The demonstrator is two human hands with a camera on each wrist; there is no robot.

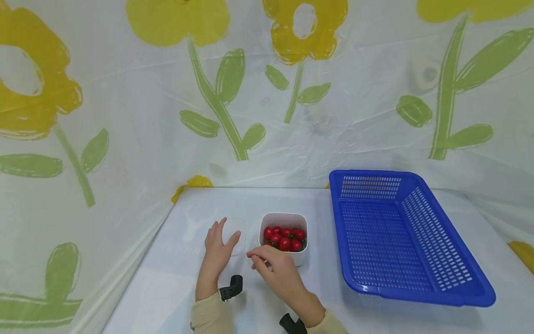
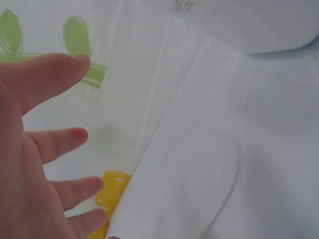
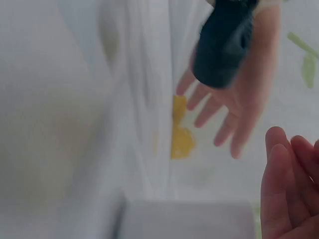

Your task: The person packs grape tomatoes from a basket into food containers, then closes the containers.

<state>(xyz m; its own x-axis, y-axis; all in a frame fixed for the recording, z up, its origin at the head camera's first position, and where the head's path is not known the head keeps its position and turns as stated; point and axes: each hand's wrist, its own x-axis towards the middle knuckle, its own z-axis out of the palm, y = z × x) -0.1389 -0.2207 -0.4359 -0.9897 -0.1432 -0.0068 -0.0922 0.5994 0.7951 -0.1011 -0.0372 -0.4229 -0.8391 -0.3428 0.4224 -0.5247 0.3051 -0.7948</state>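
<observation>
A white square tub point(image 1: 303, 256) full of small red tomatoes point(image 1: 285, 243) with green bits among them stands on the table. Left of it lies a clear plastic lid point(image 1: 239, 232), faint against the white surface. My left hand point(image 1: 217, 248) is over the lid's left side, its fingers spread and thumb apart; the left wrist view shows nothing in it. At the tub's front left corner is my right hand point(image 1: 277, 272), fingers loosely bent with the thumb close to them. Nothing shows between its fingertips point(image 3: 277, 164) in the right wrist view.
A large blue plastic basket point(image 1: 375, 246) with slotted sides sits on the table to the right of the tub. Behind the white table point(image 1: 167, 278) hangs a pale sheet point(image 1: 359, 116) printed with yellow flowers. Black wrist cameras point(image 1: 232, 287) stick out near both sleeves.
</observation>
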